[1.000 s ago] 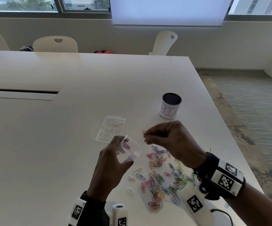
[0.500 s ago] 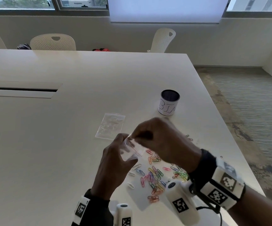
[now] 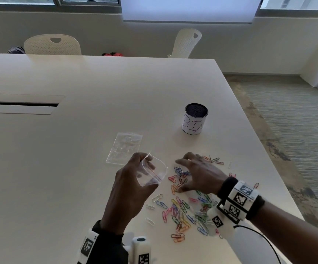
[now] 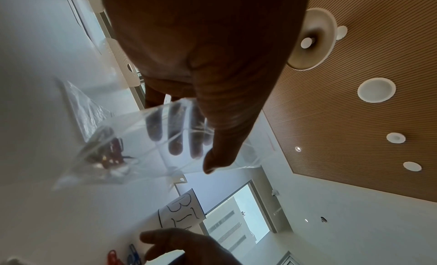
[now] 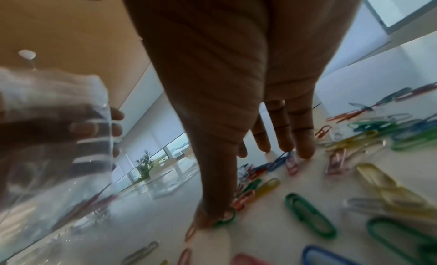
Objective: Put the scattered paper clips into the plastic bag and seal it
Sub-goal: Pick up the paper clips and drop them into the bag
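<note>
My left hand (image 3: 142, 165) holds a small clear zip bag (image 3: 153, 174) just above the table, its mouth gaping toward the right. Thumb and fingers pinch the bag (image 4: 141, 147) near its mouth, and a few clips (image 4: 108, 155) lie in its bottom. Coloured paper clips (image 3: 181, 208) are scattered on the white table to the right of the bag. My right hand (image 3: 181, 175) is spread low over the far part of the pile. Its thumb (image 5: 210, 213) presses on a green clip, and its fingertips (image 5: 305, 149) touch blue and pink clips.
A second clear bag (image 3: 124, 148) lies flat just beyond my left hand. A can labelled BIN (image 3: 194, 121) stands farther back on the right. The table's right edge (image 3: 259, 149) runs close to the clips. A cable slot (image 3: 20, 104) is at far left.
My right hand brought a clip to the bag's mouth, then dropped back to the pile with its fingers spread. My left hand kept the bag in about the same place.
</note>
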A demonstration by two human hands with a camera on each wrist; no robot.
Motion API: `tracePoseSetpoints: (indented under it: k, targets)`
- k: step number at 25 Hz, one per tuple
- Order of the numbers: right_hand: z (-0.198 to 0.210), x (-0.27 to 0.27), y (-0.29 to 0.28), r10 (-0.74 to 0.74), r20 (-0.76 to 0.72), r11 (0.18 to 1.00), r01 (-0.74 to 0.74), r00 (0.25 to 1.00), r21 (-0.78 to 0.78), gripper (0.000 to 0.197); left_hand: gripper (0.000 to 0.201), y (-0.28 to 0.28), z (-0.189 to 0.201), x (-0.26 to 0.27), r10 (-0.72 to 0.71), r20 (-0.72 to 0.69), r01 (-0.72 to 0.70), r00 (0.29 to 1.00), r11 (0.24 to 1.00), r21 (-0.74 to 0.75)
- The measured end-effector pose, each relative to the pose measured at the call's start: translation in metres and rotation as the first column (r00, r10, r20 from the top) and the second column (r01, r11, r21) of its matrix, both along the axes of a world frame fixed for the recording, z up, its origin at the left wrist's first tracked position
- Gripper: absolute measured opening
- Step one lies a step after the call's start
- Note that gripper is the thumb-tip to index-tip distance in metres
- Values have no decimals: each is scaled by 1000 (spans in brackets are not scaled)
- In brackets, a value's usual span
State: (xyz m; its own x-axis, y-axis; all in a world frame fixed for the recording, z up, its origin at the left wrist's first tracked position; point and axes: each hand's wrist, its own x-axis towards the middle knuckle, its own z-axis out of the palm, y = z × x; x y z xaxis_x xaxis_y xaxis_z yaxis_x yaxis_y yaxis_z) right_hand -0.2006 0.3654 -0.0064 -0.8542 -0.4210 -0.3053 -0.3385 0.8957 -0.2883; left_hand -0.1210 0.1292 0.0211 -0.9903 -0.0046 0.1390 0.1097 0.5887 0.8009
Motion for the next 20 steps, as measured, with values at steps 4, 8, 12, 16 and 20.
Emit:
tracePoseSetpoints:
  k: [4, 8, 12, 16, 20]
  targets:
    - [-10, 8, -12, 39, -53, 993, -44, 998, -107, 56, 49, 1, 1, -9, -4, -7, 4, 1000, 1000, -6]
    - [-13, 15, -17, 53, -136, 989, -71, 989, -130, 23, 48, 1, 0, -13, -6, 0, 6, 1000, 1000, -3]
    - [-14, 15, -19, 51, -178, 990, -73, 983, -119, 18, 48, 1, -3, -12, -13, 14, 13, 1000, 1000, -5]
    - [-7, 6, -12, -57, -96, 975, 35, 994, -218, 12, 48, 1, -4, -10, -11, 21, 11, 1000, 1000, 4]
    - [24, 4, -4, -192, 106, 869, 219, 976, -443, 10, 49, 1, -7, -9, -12, 19, 12, 1000, 1000, 7]
